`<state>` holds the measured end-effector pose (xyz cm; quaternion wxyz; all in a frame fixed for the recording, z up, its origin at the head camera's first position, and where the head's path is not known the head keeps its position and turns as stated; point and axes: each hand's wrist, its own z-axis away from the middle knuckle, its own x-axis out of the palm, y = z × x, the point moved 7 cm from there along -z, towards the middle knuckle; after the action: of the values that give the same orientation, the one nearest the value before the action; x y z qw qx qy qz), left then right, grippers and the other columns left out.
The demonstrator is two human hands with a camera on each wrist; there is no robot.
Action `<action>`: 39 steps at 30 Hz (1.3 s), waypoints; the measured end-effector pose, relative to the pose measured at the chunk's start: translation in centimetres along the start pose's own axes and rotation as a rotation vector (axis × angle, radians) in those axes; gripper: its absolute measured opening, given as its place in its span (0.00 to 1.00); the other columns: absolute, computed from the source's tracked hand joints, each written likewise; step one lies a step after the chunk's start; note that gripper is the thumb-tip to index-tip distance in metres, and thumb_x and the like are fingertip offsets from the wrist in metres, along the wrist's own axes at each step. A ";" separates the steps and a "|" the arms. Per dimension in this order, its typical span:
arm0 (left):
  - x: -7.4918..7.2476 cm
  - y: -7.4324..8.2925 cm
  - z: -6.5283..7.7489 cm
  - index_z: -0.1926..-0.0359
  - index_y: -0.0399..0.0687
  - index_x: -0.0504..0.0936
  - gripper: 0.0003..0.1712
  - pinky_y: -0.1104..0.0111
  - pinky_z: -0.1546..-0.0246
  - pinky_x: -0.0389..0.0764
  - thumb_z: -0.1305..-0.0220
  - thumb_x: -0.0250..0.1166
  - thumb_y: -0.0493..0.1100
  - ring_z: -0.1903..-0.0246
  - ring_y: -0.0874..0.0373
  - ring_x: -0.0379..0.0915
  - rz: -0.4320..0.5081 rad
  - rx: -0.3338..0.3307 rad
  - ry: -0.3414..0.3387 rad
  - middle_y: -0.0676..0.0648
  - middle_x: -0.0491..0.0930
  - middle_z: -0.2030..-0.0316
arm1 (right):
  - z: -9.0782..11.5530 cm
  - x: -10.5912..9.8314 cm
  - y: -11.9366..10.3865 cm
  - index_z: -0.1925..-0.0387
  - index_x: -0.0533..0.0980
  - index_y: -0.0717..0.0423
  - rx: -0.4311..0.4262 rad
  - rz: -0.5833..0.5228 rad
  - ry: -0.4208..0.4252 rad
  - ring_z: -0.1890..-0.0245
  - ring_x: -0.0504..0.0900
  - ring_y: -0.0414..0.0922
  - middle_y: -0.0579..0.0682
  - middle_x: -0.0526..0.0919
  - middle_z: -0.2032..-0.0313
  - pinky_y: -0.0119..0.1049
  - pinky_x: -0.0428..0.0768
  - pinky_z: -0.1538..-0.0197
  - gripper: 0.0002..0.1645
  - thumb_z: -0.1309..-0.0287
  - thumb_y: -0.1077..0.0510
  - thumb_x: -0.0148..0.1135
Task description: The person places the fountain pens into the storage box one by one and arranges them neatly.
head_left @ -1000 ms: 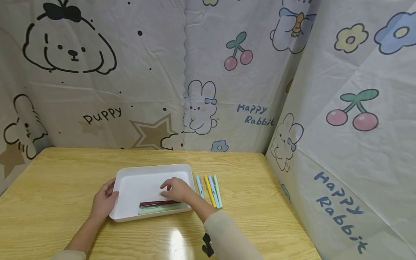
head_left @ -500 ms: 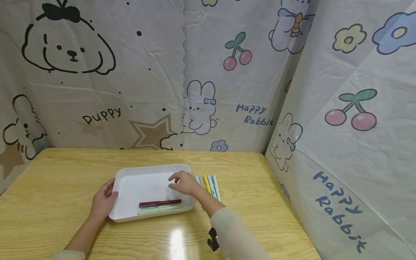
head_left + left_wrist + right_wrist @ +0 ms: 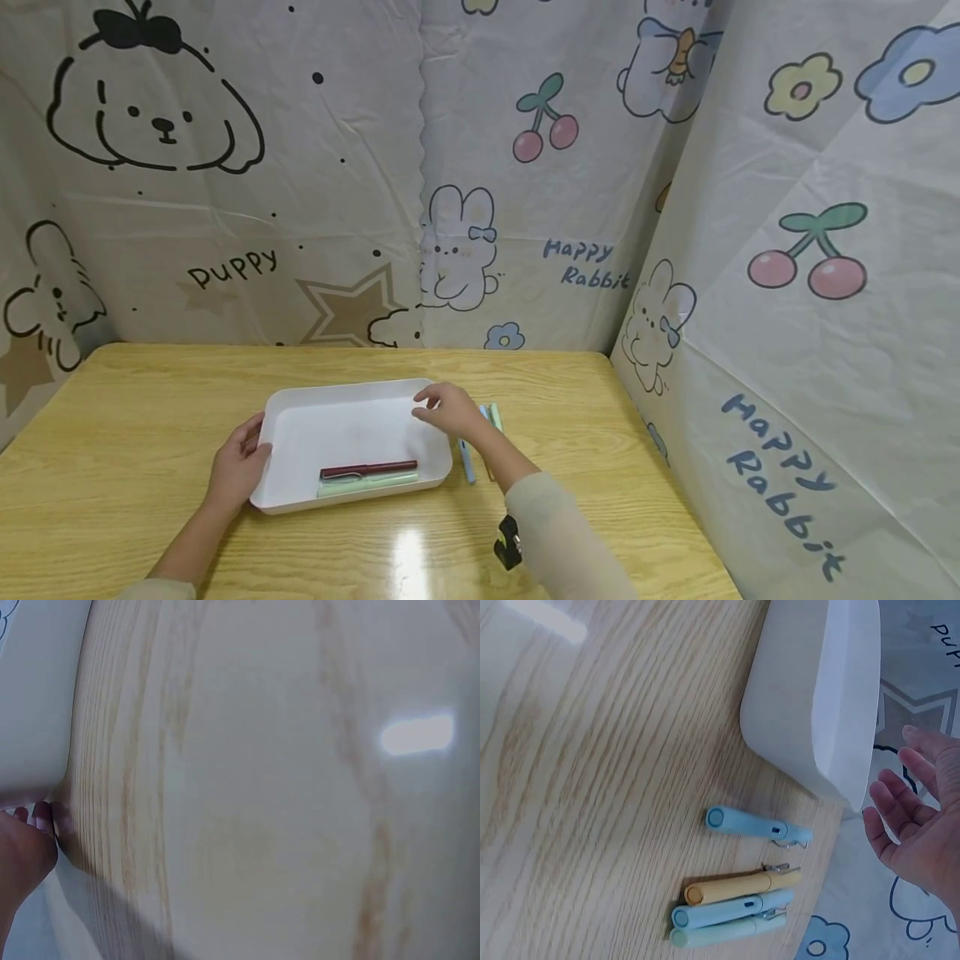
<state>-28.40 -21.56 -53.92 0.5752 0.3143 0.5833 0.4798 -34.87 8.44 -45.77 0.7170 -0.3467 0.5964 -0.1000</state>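
Note:
A white tray lies on the table, holding a dark red pen and a light green pen side by side along its near wall. My left hand grips the tray's left end, thumb close to the rim. Over the right rim hovers my right hand, fingers loosely bent with nothing between them. Beneath and beyond it, partly hidden by the arm in the head view, several capped pens lie beside the tray: a blue pen apart, then a yellow pen, another blue pen and a pale green pen close together.
The wooden table is backed by a printed cloth, which also hangs along the right side. A black buckle shows by the right sleeve. Light glares off the table near its front.
My right hand has moved rightward from above the tray's interior to its right rim, uncovering the red pen's end. The left hand, tray and pens in it stay put.

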 end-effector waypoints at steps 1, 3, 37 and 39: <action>0.0 0.0 0.0 0.28 0.40 0.48 0.33 0.49 0.37 0.64 0.32 0.45 0.36 0.33 0.37 0.55 0.002 -0.001 0.001 0.33 0.53 0.31 | 0.0 -0.2 0.3 0.53 0.80 0.56 0.007 -0.002 0.006 0.69 0.74 0.40 0.50 0.80 0.64 0.28 0.74 0.71 0.18 0.42 0.51 0.60; -0.1 0.0 0.0 0.28 0.40 0.49 0.33 0.50 0.37 0.64 0.32 0.45 0.36 0.34 0.37 0.55 0.003 0.004 0.005 0.33 0.54 0.31 | 0.1 -0.6 0.7 0.53 0.79 0.56 0.023 -0.003 0.015 0.68 0.74 0.41 0.51 0.80 0.63 0.29 0.74 0.71 0.18 0.41 0.51 0.60; 0.0 -0.3 -0.2 0.28 0.41 0.48 0.32 0.49 0.36 0.63 0.31 0.45 0.37 0.33 0.37 0.54 -0.005 -0.004 -0.004 0.33 0.53 0.31 | 2.8 -4.9 8.3 0.52 0.78 0.60 0.212 -0.069 0.216 0.60 0.76 0.47 0.55 0.80 0.59 0.38 0.78 0.61 0.18 0.40 0.53 0.59; 0.0 -0.3 -0.2 0.28 0.41 0.48 0.32 0.49 0.36 0.63 0.31 0.45 0.38 0.33 0.37 0.54 -0.006 -0.005 -0.004 0.33 0.53 0.31 | 2.9 -4.9 8.7 0.52 0.78 0.60 0.233 -0.084 0.223 0.57 0.77 0.48 0.55 0.80 0.57 0.40 0.78 0.58 0.19 0.40 0.53 0.58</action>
<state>-28.50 -21.73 -54.25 0.5783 0.3122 0.5819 0.4790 -35.87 18.73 -47.13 0.6771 -0.2725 0.6413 -0.2365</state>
